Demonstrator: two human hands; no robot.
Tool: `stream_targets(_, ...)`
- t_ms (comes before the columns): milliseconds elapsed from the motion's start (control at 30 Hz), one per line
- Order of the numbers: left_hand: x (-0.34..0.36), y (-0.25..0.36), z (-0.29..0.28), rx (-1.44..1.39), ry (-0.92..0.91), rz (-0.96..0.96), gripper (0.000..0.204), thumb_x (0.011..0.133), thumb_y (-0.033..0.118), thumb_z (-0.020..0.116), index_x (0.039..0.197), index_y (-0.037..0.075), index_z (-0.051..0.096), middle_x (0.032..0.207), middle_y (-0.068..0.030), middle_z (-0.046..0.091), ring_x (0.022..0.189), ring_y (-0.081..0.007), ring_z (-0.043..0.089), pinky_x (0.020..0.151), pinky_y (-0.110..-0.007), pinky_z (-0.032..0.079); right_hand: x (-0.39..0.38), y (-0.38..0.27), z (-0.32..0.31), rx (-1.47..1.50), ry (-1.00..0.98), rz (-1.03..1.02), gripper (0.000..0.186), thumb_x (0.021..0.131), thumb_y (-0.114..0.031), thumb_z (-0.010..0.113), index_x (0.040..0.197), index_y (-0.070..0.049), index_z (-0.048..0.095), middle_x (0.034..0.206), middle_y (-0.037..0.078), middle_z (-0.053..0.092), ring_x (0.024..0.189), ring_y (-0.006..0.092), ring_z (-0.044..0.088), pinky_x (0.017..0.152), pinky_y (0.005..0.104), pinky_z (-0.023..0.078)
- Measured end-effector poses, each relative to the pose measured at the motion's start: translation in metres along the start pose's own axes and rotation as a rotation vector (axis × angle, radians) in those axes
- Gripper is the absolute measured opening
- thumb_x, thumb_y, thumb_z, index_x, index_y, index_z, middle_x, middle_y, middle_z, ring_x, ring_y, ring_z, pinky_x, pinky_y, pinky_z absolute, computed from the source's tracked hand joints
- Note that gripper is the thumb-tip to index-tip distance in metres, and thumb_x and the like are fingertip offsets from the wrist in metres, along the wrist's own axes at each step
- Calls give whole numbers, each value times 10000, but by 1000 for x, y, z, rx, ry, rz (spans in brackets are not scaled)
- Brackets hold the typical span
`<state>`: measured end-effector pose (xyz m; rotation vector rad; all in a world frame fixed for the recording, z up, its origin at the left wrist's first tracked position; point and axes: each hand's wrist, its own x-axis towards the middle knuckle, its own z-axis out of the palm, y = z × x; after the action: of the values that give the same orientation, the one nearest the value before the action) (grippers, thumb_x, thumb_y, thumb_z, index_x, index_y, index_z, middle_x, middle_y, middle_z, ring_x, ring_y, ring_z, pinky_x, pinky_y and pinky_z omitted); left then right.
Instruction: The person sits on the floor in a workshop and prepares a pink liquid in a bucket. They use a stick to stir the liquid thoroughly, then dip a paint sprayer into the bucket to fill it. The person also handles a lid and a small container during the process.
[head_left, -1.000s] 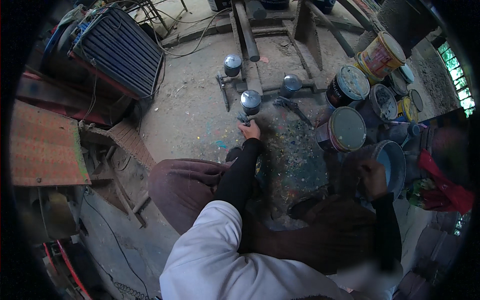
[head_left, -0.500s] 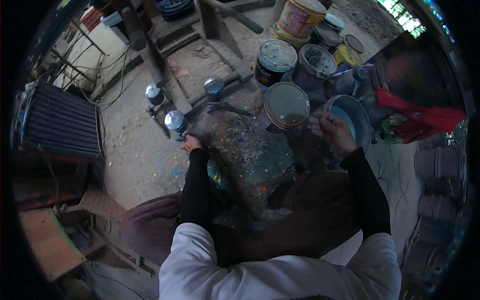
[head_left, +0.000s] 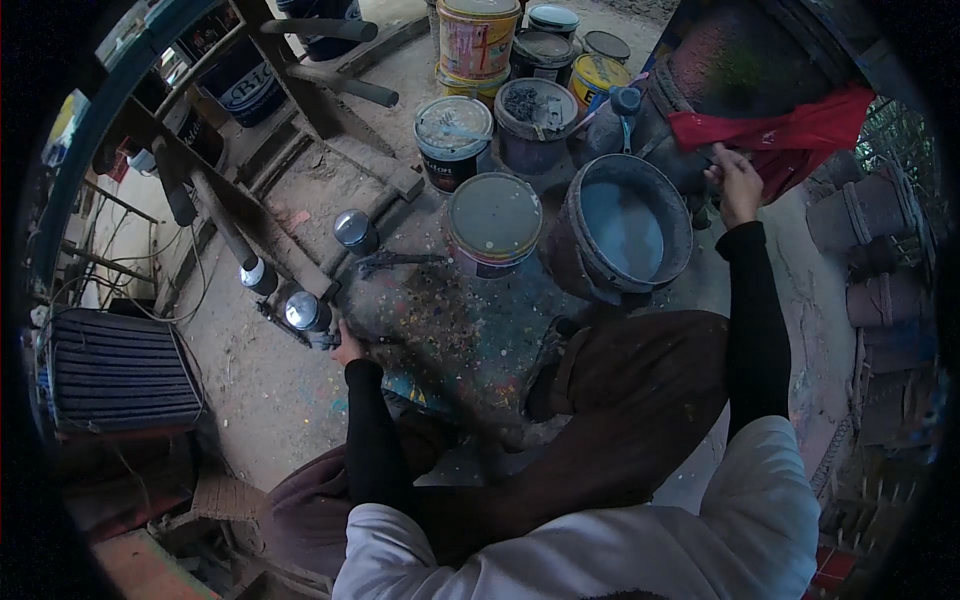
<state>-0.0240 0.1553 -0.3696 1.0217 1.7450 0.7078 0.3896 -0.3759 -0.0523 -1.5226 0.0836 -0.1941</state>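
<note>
My left hand (head_left: 346, 345) is low over the floor, fingers closed at the dark body of a spray gun with a shiny metal cup (head_left: 305, 312). Two more spray guns with metal cups stand close by, one farther left (head_left: 258, 277) and one beyond it to the right (head_left: 356, 232). At the right, my right hand (head_left: 738, 185) is raised beside a red cloth (head_left: 785, 135); its fingers are partly bent and apart, with nothing visible held. The cloth drapes over a large dark rounded pot (head_left: 715, 70).
A bucket of cloudy bluish water (head_left: 625, 230) stands before my right knee. Left of it is a lidded paint bucket (head_left: 494, 222). Several paint pails (head_left: 478, 45) crowd behind. A wooden frame (head_left: 340, 130) is at far left, a ribbed dark panel (head_left: 125, 365) nearer. Stacked pots (head_left: 870, 215) line the right.
My right hand has moved from beside the water bucket, right and away, to the red cloth. The view has turned right. My left hand stays at the same spray gun.
</note>
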Motion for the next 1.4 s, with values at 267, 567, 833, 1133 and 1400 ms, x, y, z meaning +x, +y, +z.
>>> stream_targets(267, -53, -37, -11, 187, 99, 378, 782, 846, 566, 665, 1282, -65, 513, 1250, -273, 558, 1160, -391, 531, 993, -448, 415, 134, -6, -80, 33, 597, -192, 1041, 650, -180, 923, 1432, 99, 295, 1320, 205, 541, 1094, 298, 604, 887, 454, 554)
stream_targets(567, -98, 7, -18, 566, -845, 313, 581, 875, 485, 651, 1141, -31, 651, 978, -178, 713, 876, -312, 689, 796, -391, 532, 218, 28, -170, -1180, 559, -260, 828, 769, -746, 591, 1147, -15, 691, 1065, 199, 705, 1012, 370, 653, 881, 413, 488)
stream_targets(833, -128, 107, -41, 995, -1073, 675, 633, 874, 517, 631, 1239, 1, 598, 1023, -185, 710, 949, -311, 687, 842, -414, 521, 133, 24, -166, -1104, 399, -345, 685, 871, -681, 534, 1082, -57, 722, 1029, 209, 706, 970, 385, 656, 838, 447, 485)
stream_targets(1133, -240, 250, -136, 1178, -1243, 1091, 457, 905, 371, 667, 1157, 0, 583, 984, -179, 648, 921, -299, 641, 792, -392, 513, 60, 38, -159, -916, 392, -424, 512, 848, -534, 673, 1029, -58, 727, 970, 182, 717, 925, 367, 671, 819, 429, 505)
stream_targets(1400, -354, 265, -162, 1087, -1543, 1448, 529, 868, 284, 699, 1290, 15, 528, 1171, -231, 618, 1080, -411, 608, 907, -444, 503, -54, 2, -168, -631, 60, -271, 241, 801, -123, 772, 953, 42, 683, 712, 107, 676, 621, 146, 662, 572, 307, 521)
